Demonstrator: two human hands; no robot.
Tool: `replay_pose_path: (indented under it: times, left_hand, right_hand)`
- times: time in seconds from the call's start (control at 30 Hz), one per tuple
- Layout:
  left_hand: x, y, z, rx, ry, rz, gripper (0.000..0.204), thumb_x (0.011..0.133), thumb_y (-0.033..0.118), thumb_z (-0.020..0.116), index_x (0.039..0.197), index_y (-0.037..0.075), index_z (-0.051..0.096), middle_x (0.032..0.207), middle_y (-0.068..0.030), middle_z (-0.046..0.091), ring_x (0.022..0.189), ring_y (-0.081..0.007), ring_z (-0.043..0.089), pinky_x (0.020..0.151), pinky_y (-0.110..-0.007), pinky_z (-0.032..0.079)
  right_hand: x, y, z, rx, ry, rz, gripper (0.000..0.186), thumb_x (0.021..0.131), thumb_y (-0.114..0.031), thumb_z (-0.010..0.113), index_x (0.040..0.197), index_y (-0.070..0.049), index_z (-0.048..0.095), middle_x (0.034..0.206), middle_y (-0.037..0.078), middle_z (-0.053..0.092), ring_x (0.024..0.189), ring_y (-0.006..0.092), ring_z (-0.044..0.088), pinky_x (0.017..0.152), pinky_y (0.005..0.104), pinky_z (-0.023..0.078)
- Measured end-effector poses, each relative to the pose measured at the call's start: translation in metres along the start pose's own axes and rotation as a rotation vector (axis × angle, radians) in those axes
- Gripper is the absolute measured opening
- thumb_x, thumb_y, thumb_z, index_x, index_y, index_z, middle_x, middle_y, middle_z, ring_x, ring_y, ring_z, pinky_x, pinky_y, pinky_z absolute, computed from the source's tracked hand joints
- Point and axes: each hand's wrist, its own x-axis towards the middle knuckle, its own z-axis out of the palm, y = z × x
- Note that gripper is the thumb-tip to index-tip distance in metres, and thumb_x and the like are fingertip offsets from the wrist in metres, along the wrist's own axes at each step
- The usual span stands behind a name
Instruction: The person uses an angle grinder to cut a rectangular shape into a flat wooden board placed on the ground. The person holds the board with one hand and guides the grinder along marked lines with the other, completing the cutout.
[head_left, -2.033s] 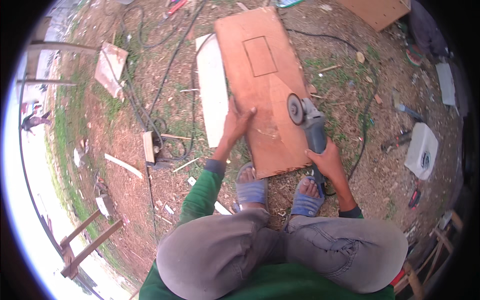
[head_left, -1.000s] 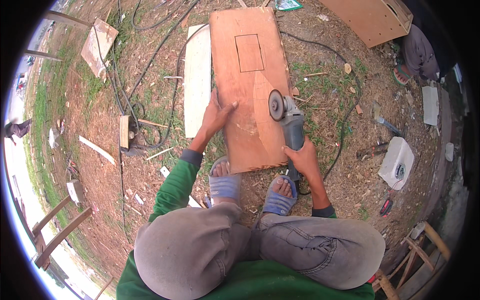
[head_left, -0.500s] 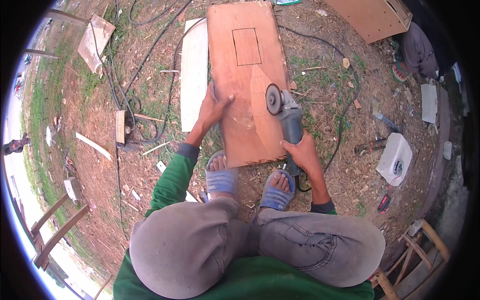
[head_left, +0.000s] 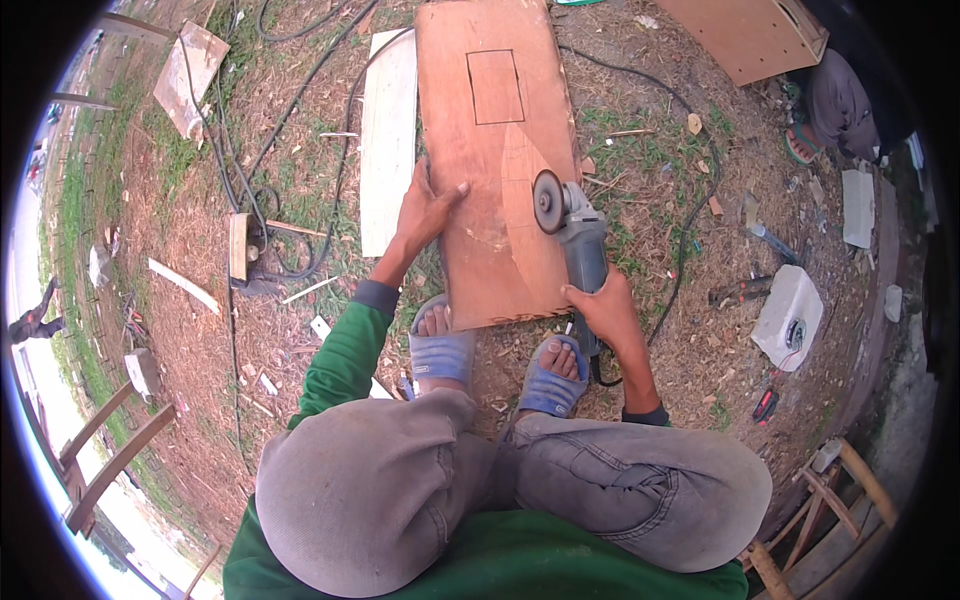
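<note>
A long reddish plywood board (head_left: 470, 180) lies in front of my feet, with a dark rectangle outline drawn near its far end and a paler, pointed patch along its right side. My left hand (head_left: 428, 208) grips the board's left edge, thumb on top and fingers over the side, partly hidden. In my right hand (head_left: 603, 305) is a grey angle grinder (head_left: 583, 250), held by its body at the board's right edge. Its round disc (head_left: 548, 202) stands tilted over the board's right side; whether it touches the wood I cannot tell.
A pale plank (head_left: 388, 150) lies along the board's left. Black cables (head_left: 290, 110) loop over the grass at left, and another runs round the right. A white block (head_left: 788, 318) sits at right. Beyond it, a person's leg (head_left: 840, 105) shows near a wooden box (head_left: 740, 38).
The board and surroundings sit slightly higher in view. My hands keep their holds, and the grinder stays almost in place. At the far left, a distant dark figure has changed its shape.
</note>
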Motion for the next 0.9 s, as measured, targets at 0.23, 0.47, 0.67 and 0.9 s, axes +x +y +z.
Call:
replay_pose_path:
  times: [0.23,0.47,0.67,0.9]
  left_hand:
    - [0.002,-0.001,-0.001,0.019,-0.016,-0.023,0.107,0.099,0.035,0.087,0.174,-0.015,0.029,0.166,-0.0385,0.055,0.151,-0.0424,0.063,0.126,-0.047,0.051]
    - [0.003,-0.007,0.0,0.007,-0.007,0.002,0.11,0.098,0.04,0.087,0.174,-0.015,0.03,0.164,-0.0393,0.057,0.15,-0.0431,0.064,0.125,-0.045,0.051]
    - [0.001,-0.003,0.0,0.019,0.005,0.005,0.109,0.098,0.039,0.088,0.174,-0.015,0.031,0.164,-0.0376,0.058,0.149,-0.0418,0.065,0.125,-0.044,0.052]
    - [-0.001,0.004,0.0,-0.048,-0.009,-0.001,0.107,0.099,0.034,0.088,0.173,-0.016,0.029,0.163,-0.0371,0.06,0.148,-0.0402,0.066,0.124,-0.043,0.053]
  right_hand:
    - [-0.007,-0.002,-0.001,-0.005,-0.001,0.037,0.066,0.085,-0.028,0.093,0.132,0.011,0.068,0.111,0.031,0.081,0.102,0.0423,0.083,0.092,0.0503,0.063]
    - [-0.017,-0.008,-0.004,0.004,-0.002,0.002,0.067,0.085,-0.028,0.092,0.134,0.012,0.067,0.112,0.032,0.081,0.104,0.0447,0.083,0.092,0.0511,0.063]
    - [-0.011,-0.009,-0.001,-0.024,0.006,0.039,0.068,0.085,-0.029,0.092,0.132,0.013,0.067,0.111,0.034,0.081,0.104,0.0466,0.083,0.092,0.0517,0.063]
    - [0.001,-0.01,0.001,0.015,0.018,-0.002,0.067,0.084,-0.03,0.093,0.13,0.013,0.068,0.108,0.032,0.081,0.101,0.0441,0.083,0.09,0.0497,0.064]
